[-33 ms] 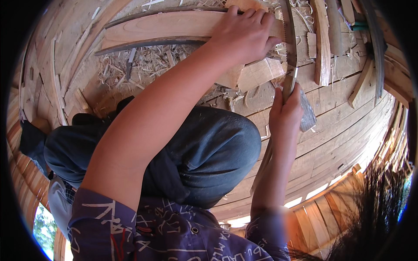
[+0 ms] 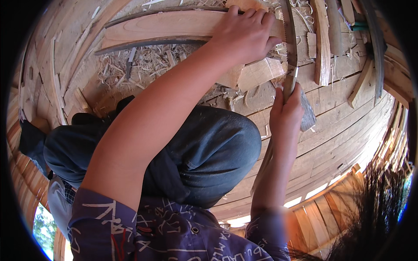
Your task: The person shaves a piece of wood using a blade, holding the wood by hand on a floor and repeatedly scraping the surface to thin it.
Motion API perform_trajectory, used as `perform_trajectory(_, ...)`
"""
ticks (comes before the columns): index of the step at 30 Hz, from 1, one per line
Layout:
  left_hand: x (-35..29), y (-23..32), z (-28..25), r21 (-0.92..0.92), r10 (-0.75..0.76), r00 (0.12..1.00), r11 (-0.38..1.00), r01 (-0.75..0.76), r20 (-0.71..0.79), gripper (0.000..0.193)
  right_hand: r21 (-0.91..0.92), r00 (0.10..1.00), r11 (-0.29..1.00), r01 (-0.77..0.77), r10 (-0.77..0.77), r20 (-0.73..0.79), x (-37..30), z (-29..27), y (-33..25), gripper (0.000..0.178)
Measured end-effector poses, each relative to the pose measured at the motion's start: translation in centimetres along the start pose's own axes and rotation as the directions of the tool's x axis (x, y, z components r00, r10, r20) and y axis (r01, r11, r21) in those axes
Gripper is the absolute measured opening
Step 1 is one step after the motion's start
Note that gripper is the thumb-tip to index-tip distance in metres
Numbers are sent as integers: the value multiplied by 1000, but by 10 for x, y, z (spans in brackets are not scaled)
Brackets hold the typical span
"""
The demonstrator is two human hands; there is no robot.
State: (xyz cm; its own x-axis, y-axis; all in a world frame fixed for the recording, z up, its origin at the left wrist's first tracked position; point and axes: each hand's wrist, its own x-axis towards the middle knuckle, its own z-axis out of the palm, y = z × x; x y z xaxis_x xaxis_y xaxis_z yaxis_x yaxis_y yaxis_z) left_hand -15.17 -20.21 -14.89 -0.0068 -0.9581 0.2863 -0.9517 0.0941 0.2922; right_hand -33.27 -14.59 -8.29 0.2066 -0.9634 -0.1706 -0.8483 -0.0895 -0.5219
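At the top of the view a pale, curved plank (image 2: 174, 26) lies across the wooden floor (image 2: 344, 126), its right end resting on a blocky offcut (image 2: 257, 74). The left hand (image 2: 244, 37) presses down on that end, its fingers (image 2: 250, 15) held close together and curled over the plank's far edge, thumb on the near side. Just to the right of the knuckles, a saw (image 2: 290, 43) stands across the plank with its toothed blade running away from the person. It appears to sit in or at a cut, though how deep the cut goes cannot be told. The right hand (image 2: 285, 113) grips the saw's handle below the plank, fingers wrapped tight around it and thumb pointing up along the grip. Loose shavings (image 2: 148, 61) are heaped beneath the plank, with a small metal tool (image 2: 129, 61) lying among them. A bent knee (image 2: 209, 148) in dark trousers fills the middle, close under the left forearm. More boards and strips (image 2: 322, 48) lie to the right of the saw.
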Motion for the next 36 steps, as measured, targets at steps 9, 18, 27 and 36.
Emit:
perform_trajectory(9, 6, 6, -14, -55, -67, 978, 995, 79, 197, 52, -104, 996, 994, -28, 36, 83, -15, -29, -21, 18)
perform_trajectory(18, -3, -5, 4, -58, 43, 999, 997, -41, 29, 51, -125, 998, 992, -23, 31, 62, -17, -25, -18, 18)
perform_trajectory(27, 0, -4, 3, -74, -21, 995, 997, 29, 102, 56, -73, 997, 994, -82, 82, 4, -22, -8, -11, 20)
perform_trajectory(36, 11, 0, -25, -125, 43, 960, 992, -9, 276, 58, -62, 999, 998, -27, 28, 18, 8, 0, -10, 20)
